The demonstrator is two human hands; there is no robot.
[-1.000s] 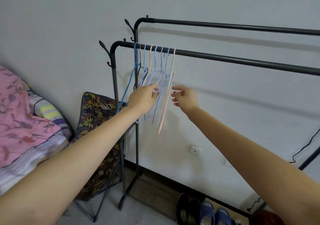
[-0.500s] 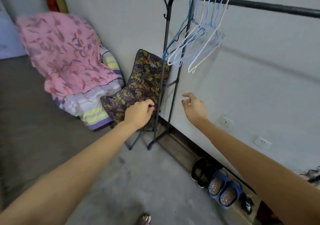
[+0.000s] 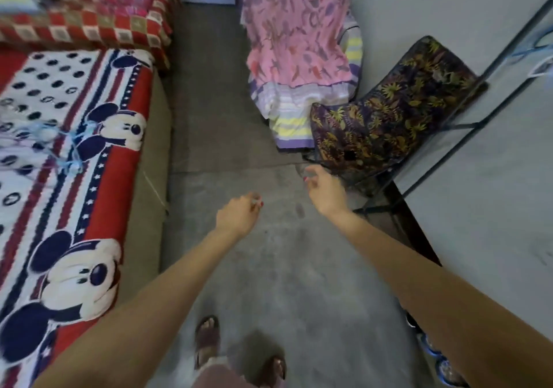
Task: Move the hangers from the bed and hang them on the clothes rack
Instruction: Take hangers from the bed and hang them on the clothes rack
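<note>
Blue hangers (image 3: 64, 148) lie on the bed (image 3: 119, 160) while my left hand (image 3: 239, 215) and right hand (image 3: 324, 190) hang loosely curled, holding nothing.

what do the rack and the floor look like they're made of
Rack: thin dark tubes with straight joints, probably painted metal. Floor: grey, mottled, matt, with one seam line across it, probably bare concrete, though blur leaves that open.

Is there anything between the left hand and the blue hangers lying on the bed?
Nothing visible. The left hand hangs over bare floor, and the blue hangers lie uncovered on the bed to its left.
</note>
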